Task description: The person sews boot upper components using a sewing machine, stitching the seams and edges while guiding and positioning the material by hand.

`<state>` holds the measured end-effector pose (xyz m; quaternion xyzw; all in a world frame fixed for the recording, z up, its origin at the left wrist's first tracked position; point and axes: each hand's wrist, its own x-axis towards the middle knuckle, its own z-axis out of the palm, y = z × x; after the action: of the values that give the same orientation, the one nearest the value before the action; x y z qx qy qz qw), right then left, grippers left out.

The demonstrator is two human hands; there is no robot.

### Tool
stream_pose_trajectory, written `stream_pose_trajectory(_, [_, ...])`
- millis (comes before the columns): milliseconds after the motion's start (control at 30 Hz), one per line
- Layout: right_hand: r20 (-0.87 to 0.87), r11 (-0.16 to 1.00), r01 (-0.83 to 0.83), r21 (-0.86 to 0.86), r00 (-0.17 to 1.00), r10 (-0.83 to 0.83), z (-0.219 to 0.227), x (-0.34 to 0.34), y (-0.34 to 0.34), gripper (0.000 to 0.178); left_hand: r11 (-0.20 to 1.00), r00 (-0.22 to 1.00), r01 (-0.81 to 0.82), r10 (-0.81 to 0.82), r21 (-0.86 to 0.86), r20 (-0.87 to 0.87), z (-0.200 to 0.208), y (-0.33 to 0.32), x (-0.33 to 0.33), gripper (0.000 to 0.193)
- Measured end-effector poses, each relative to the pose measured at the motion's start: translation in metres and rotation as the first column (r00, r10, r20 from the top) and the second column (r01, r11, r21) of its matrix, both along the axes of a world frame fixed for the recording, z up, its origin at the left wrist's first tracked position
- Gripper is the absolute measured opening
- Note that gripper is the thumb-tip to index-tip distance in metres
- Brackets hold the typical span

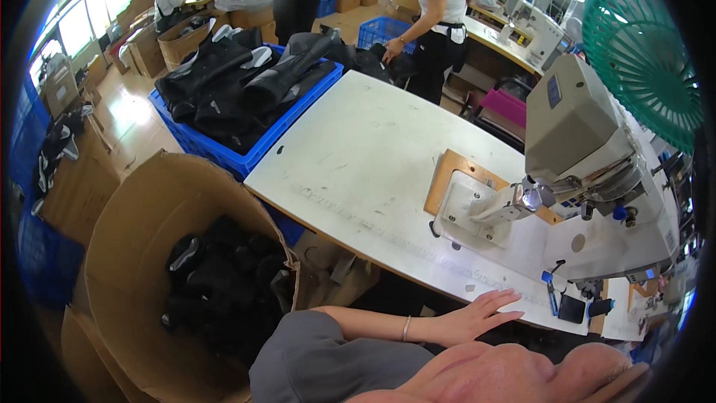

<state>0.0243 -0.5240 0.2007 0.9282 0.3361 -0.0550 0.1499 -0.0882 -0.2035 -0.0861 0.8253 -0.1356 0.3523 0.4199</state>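
Observation:
My left hand is open, fingers spread, beside the near edge of a white sewing table. A thin bracelet circles its wrist, and nothing shows in its grasp. Very close at the bottom edge, my right hand looks curled, with rounded knuckles; its fingertips and whatever they hold are hidden. On the table stands a grey-white industrial sewing machine, with a pale metal plate and arm over a wooden board. Nearest my left hand lie small blue-handled snips and a flat black piece.
A large cardboard box holding black fabric pieces stands at the left. A blue crate heaped with black garments adjoins the table's far-left edge. A green fan hangs upper right. A person stands beyond, reaching toward dark fabric.

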Motion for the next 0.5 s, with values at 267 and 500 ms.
stream_pose_trajectory(267, [0.108, 0.564, -0.46, 0.686, 0.83, 0.547, -0.102, 0.057, 0.166, 0.007, 0.91, 0.973, -0.121, 0.031, -0.396, -0.227, 0.009, 0.031, -0.06, 0.093])
stream_pose_trajectory(500, [0.043, 0.409, -0.516, 0.753, 0.658, 0.751, -0.173, 0.045, 0.27, 0.011, 0.582, 0.823, -0.517, 0.135, -0.628, -0.552, -0.018, 0.063, -0.095, 0.106])
